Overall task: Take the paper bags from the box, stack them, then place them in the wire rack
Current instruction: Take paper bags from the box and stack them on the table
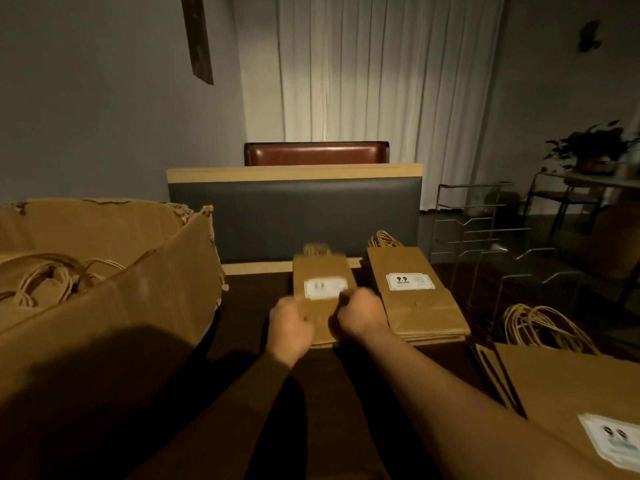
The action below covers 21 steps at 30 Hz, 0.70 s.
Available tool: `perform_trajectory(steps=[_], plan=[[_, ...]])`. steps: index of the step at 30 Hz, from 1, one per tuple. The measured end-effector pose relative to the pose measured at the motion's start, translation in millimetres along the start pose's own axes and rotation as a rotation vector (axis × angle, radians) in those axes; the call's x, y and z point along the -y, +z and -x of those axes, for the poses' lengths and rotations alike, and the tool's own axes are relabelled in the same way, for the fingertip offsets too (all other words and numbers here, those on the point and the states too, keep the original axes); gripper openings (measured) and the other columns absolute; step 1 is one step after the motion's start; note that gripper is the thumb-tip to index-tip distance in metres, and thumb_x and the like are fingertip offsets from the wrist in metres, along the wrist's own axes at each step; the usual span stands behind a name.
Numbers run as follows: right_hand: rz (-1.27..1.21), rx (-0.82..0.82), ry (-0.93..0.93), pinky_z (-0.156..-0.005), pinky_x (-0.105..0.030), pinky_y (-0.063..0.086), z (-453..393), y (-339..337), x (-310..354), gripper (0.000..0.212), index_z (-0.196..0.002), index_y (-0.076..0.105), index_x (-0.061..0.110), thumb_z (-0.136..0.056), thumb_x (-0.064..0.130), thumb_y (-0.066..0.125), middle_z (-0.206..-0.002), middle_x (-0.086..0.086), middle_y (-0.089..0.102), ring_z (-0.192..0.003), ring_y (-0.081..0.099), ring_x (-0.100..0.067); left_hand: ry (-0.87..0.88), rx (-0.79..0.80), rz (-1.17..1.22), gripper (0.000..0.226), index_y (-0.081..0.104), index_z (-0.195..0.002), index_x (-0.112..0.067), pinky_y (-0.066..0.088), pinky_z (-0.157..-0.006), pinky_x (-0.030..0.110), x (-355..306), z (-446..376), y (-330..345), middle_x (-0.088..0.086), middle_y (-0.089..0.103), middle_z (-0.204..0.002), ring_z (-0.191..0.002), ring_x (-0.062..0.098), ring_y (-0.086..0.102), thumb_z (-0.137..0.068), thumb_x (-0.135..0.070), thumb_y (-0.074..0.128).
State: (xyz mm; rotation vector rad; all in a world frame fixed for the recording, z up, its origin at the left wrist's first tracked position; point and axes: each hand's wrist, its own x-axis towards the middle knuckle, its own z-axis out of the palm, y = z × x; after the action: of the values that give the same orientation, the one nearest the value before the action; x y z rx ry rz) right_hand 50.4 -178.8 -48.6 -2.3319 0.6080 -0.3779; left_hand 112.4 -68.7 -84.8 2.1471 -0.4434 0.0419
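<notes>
Closest to me, at the lower right of the frame, a flat pile of large paper bags [568, 386] lies on the dark desk [249, 313], its twine handles fanned toward the wire rack. If anything gets swept past that corner, those loops could snag and drag the pile.

In the middle, both hands hold one small bag [320, 289] by its lower end. The left hand [291, 329] and the right hand [362, 315] have fingers curled round its bottom corners, though the blur hides exactly how the fingers lie. The bag looks to be in quick motion, and paper held only at one end could bend or crease, or come down crooked.

Just beside it on the right sits a neat stack of small bags [415, 299], label up. A careless drop could nudge that stack askew, and uneven edges would likely catch on the wires.

At the left edge of the frame, the torn cardboard box [114, 306] holds more bags with tangled handles; pulling one may lift several.

Farther right, the wire rack [485, 233] stands with thin dividers, hard to see in this dim light, so handles could easily hook on them.
</notes>
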Motion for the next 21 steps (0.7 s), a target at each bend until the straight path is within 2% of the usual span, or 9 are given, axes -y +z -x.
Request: perform_trajectory(steps=[3,5,7,10,13,15,17,19,21], plan=[[0.052,-0.004,0.013,-0.105,-0.042,0.044,-3,21,-12,0.041,-0.133,0.058,0.02,-0.093,0.012,0.051,-0.14,-0.009,0.047,-0.123,0.052,-0.028,-0.06,-0.04,-0.096,0.044,0.052,-0.139,-0.015,0.036,-0.112,0.033,11,0,14,0.007,0.05,-0.144,-0.132,0.024,0.046,-0.096,-0.02,0.054],[0.009,-0.018,0.046,-0.105,-0.04,0.044,-6,24,-13,0.045,-0.139,0.053,0.023,-0.095,0.014,0.048,-0.148,-0.008,0.041,-0.127,0.05,-0.029,-0.063,-0.033,-0.121,0.044,0.052,-0.14,-0.014,0.034,-0.111,0.031,10,-1,11,0.009,0.049,-0.146,-0.134,0.026,0.045,-0.096,-0.022,0.053],[-0.04,-0.004,0.065,-0.104,-0.038,0.043,-7,20,-12,0.046,-0.142,0.05,0.024,-0.096,0.016,0.048,-0.149,-0.008,0.043,-0.129,0.049,-0.027,-0.067,0.023,-0.114,0.046,0.048,-0.143,-0.016,0.032,-0.111,0.031,5,-1,3,0.009,0.045,-0.149,-0.137,0.027,0.042,-0.098,-0.027,0.052],[-0.021,0.029,0.021,-0.111,-0.038,0.035,2,6,-5,0.045,-0.145,0.043,0.025,-0.1,0.025,0.048,-0.154,-0.009,0.033,-0.14,0.038,-0.026,-0.129,0.122,-0.043,0.062,0.028,-0.153,-0.019,0.023,-0.116,0.036,-10,5,-11,0.006,0.022,-0.161,-0.146,0.026,0.026,-0.099,-0.044,0.046],[0.046,-0.028,-0.132,-0.114,-0.036,0.031,19,-18,15,0.05,-0.15,0.034,0.024,-0.101,0.03,0.046,-0.162,-0.005,0.02,-0.146,0.029,-0.023,-0.106,0.034,-0.072,0.07,0.013,-0.156,-0.02,0.021,-0.118,0.037,-41,17,-38,0.001,0.005,-0.164,-0.149,0.025,0.016,-0.099,-0.049,0.042],[0.075,-0.068,-0.276,-0.115,-0.034,0.028,34,-40,45,0.054,-0.152,0.031,0.021,-0.101,0.029,0.047,-0.163,-0.005,0.019,-0.147,0.027,-0.021,0.008,-0.035,-0.123,0.067,0.014,-0.156,-0.018,0.02,-0.118,0.035,-69,29,-69,0.002,0.006,-0.164,-0.149,0.024,0.017,-0.101,-0.046,0.039],[0.09,-0.095,-0.441,-0.116,-0.031,0.025,48,-64,82,0.052,-0.15,0.036,0.015,-0.1,0.024,0.047,-0.159,-0.008,0.03,-0.147,0.027,-0.021,0.116,-0.087,-0.143,0.063,0.017,-0.155,-0.014,0.019,-0.118,0.032,-102,40,-105,0.005,0.012,-0.164,-0.149,0.022,0.018,-0.102,-0.043,0.037],[0.044,-0.111,-0.601,-0.107,-0.027,0.032,68,-86,125,0.043,-0.14,0.05,0.009,-0.098,0.015,0.049,-0.145,-0.012,0.05,-0.137,0.042,-0.024,0.216,-0.159,-0.156,0.056,0.028,-0.151,-0.012,0.025,-0.114,0.032,-135,55,-150,0.008,0.029,-0.158,-0.144,0.024,0.029,-0.103,-0.038,0.037],[-0.041,-0.122,-0.73,-0.098,-0.026,0.038,89,-102,169,0.036,-0.13,0.058,0.008,-0.095,0.007,0.05,-0.132,-0.012,0.06,-0.125,0.053,-0.025,0.317,-0.242,-0.171,0.048,0.039,-0.147,-0.013,0.035,-0.108,0.033,-166,76,-204,0.008,0.046,-0.148,-0.134,0.025,0.044,-0.103,-0.032,0.04]])
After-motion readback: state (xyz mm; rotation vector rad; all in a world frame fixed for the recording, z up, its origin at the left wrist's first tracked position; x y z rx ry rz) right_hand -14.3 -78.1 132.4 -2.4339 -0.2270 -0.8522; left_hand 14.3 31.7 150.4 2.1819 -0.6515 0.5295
